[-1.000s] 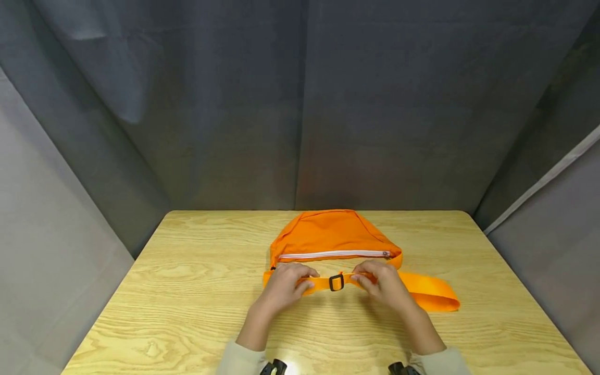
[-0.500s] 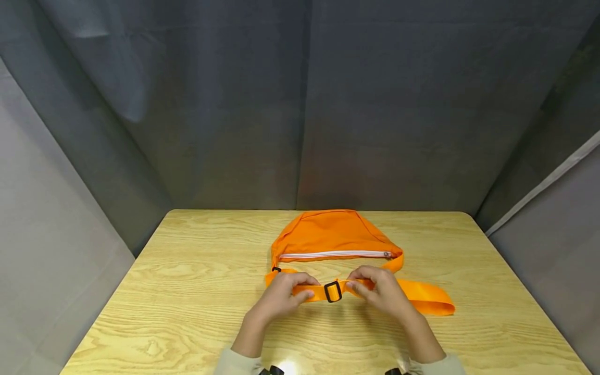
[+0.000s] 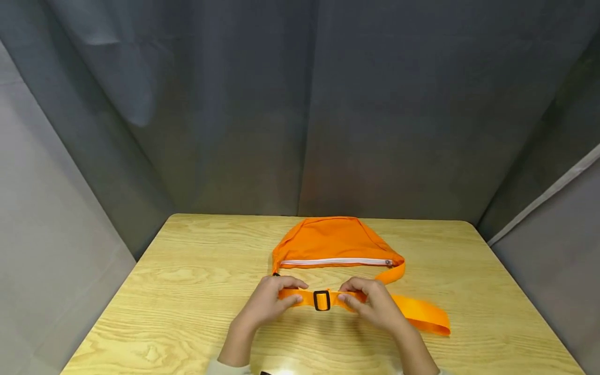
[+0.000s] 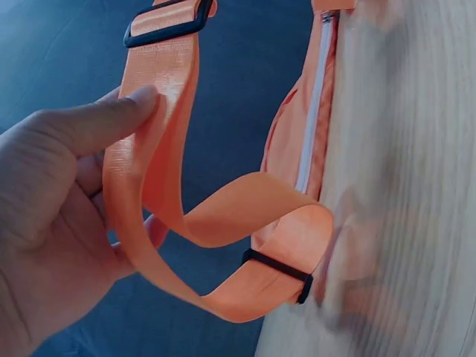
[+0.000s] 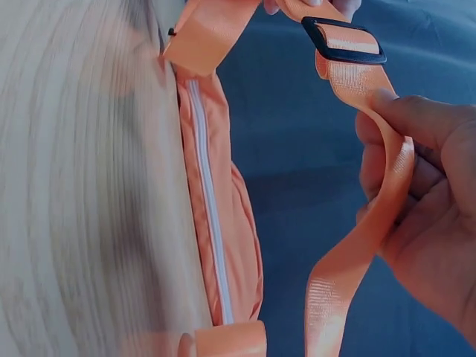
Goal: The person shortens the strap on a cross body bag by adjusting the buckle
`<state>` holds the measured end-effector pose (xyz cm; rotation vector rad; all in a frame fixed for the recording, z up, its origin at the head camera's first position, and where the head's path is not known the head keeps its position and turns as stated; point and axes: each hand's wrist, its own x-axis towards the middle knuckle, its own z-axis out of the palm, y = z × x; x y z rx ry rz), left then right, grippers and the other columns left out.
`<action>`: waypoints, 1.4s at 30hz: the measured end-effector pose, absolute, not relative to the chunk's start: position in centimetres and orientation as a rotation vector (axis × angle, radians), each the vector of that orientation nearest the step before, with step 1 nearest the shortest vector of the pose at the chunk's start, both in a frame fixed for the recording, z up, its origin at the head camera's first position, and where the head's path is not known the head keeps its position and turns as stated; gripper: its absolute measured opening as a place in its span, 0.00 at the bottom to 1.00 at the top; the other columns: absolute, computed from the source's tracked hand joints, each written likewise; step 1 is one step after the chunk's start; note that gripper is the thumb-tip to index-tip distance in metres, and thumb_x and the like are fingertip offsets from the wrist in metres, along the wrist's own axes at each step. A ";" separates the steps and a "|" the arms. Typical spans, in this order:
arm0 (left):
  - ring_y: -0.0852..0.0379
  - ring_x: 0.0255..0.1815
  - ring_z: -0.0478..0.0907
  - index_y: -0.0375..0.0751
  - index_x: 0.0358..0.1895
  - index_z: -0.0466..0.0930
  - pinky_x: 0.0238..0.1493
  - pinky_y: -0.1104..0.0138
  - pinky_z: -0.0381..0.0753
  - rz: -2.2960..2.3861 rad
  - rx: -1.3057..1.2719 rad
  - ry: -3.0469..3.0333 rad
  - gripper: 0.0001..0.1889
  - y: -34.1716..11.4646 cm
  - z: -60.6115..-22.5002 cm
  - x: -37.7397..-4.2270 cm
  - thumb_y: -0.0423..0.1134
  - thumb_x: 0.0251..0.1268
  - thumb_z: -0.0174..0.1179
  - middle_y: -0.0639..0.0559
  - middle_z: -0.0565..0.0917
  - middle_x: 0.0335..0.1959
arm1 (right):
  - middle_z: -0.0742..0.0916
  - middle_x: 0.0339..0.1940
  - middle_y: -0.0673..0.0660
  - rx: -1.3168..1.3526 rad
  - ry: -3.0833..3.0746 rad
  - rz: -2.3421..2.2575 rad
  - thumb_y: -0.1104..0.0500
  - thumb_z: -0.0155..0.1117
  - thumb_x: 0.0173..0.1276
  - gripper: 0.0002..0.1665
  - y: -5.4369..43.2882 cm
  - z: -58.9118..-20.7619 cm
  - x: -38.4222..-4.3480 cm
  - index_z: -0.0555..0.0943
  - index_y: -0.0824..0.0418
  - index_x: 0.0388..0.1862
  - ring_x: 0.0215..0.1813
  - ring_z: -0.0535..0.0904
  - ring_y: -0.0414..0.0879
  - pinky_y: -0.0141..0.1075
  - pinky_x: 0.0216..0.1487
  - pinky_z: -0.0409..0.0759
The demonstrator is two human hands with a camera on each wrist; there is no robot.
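Observation:
An orange waist bag (image 3: 330, 239) with a white zipper (image 3: 335, 261) lies on the wooden table, its zipper side toward me. Its orange strap (image 3: 419, 312) is lifted in front of it, running across both hands. My left hand (image 3: 269, 302) pinches the strap left of a black slide buckle (image 3: 322, 300). On the buckle's other side, the strap is pinched between thumb and fingers of my right hand (image 3: 372, 303). The left wrist view shows the strap looping below the left hand to a second black buckle (image 4: 279, 274) by the bag's end.
The wooden table (image 3: 187, 281) reaches out to both sides of the bag. Grey curtains (image 3: 234, 104) hang behind it and along both sides. At the right, a loop of strap rests toward the table's right half.
Both hands have moved slightly left and toward me with the strap and slide buckle. The strap's loose loop at the right has shifted along. The bag stays where it was.

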<state>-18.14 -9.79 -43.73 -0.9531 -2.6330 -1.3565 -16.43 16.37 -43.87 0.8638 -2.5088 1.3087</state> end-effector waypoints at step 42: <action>0.61 0.40 0.75 0.46 0.45 0.84 0.42 0.65 0.73 -1.386 -1.048 -2.213 0.28 -8.8 -44.4 -15.7 0.38 0.31 0.79 0.60 0.81 0.38 | 0.81 0.23 0.58 0.980 -2.284 1.970 0.71 0.59 0.64 0.04 14.0 -43.9 -15.5 0.80 0.66 0.36 0.20 0.68 0.36 0.31 0.18 0.70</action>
